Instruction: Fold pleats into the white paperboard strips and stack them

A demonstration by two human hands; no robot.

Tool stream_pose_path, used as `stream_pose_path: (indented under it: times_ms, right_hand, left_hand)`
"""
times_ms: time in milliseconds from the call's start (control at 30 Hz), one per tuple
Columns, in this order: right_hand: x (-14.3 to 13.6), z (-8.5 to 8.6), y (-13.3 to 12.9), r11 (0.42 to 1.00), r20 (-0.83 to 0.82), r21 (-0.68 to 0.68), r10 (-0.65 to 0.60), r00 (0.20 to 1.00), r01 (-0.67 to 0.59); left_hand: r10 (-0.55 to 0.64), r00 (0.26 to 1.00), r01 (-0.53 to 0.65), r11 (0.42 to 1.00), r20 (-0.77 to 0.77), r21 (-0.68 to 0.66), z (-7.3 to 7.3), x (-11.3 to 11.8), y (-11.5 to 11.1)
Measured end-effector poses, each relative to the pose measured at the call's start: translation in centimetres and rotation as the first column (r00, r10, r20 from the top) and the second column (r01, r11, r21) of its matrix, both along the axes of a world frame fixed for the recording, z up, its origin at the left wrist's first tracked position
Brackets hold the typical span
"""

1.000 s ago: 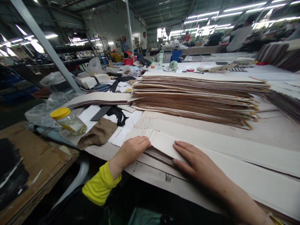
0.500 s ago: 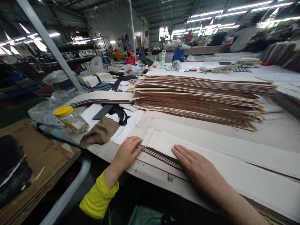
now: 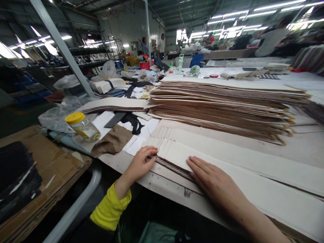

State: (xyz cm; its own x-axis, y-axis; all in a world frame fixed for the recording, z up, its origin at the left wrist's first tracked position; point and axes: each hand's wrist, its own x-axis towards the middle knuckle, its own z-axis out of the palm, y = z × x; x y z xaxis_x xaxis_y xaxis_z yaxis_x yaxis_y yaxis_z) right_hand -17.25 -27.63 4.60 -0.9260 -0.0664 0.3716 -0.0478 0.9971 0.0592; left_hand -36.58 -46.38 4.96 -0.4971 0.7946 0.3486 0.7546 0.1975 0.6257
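Note:
A stack of long white strips (image 3: pixel 227 172) with dark brown undersides lies along the table's near edge, its left ends slightly stepped. My left hand (image 3: pixel 141 162) is closed at the near left corner of this stack, fingers on the top edge and thumb against the side. Flat on the top strip rests my right hand (image 3: pixel 210 175), fingers stretched out and together, pointing left. Just beyond is a second row of white strips (image 3: pixel 202 136), partly covered by the near stack. A tall pile of brown-edged strips (image 3: pixel 222 108) stands farther back.
Left of the strips are a brown fabric piece (image 3: pixel 112 140), a yellow-lidded clear jar (image 3: pixel 83 126), black scraps (image 3: pixel 131 121) and crumpled plastic bags (image 3: pixel 58 113). Cardboard (image 3: pixel 50 168) and a grey metal tube (image 3: pixel 83 199) flank the table's left side. Other people are in the background.
The view has turned slightly left, so the scene sits farther right. Both hands keep nearly the same places on the stack; the strips show no clear movement.

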Motion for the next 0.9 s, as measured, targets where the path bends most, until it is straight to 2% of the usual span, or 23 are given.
stream_pose_path:
  times_ms: [133, 267, 400, 567, 700, 900]
  right_hand:
    - [-0.1, 0.5, -0.2, 0.997, -0.023, -0.078, -0.018, 1.000, 0.016]
    - [0.0, 0.9, -0.3, 0.993, 0.001, -0.113, -0.027, 1.000, 0.027]
    - [0.0, 0.8, -0.3, 0.996, 0.002, -0.080, -0.042, 0.999, 0.042]
    - [0.1, 0.7, -0.2, 0.999, 0.012, -0.049, -0.021, 1.000, 0.022]
    - [0.2, 0.9, 0.0, 0.999, 0.074, 0.033, 0.016, 0.997, -0.019]
    - [1.1, 0.7, 0.5, 0.996, 0.066, 0.064, 0.063, 0.996, -0.067]
  left_hand:
    - [0.055, 0.997, -0.055, 0.998, 0.057, 0.010, 0.3, 0.4, 0.7]
    - [0.140, 0.989, -0.139, 0.990, -0.047, 0.007, 0.7, 1.0, 1.7]
    - [0.087, 0.988, -0.079, 0.995, -0.127, 0.066, 0.7, 1.4, 2.2]
    - [0.079, 0.993, -0.074, 0.996, -0.086, 0.059, 0.1, 1.3, 1.9]
    - [0.064, 0.994, -0.057, 0.995, -0.083, 0.084, -0.3, 1.1, 1.6]
    - [0.022, 0.981, -0.020, 1.000, -0.192, 0.012, -0.5, 1.0, 1.5]
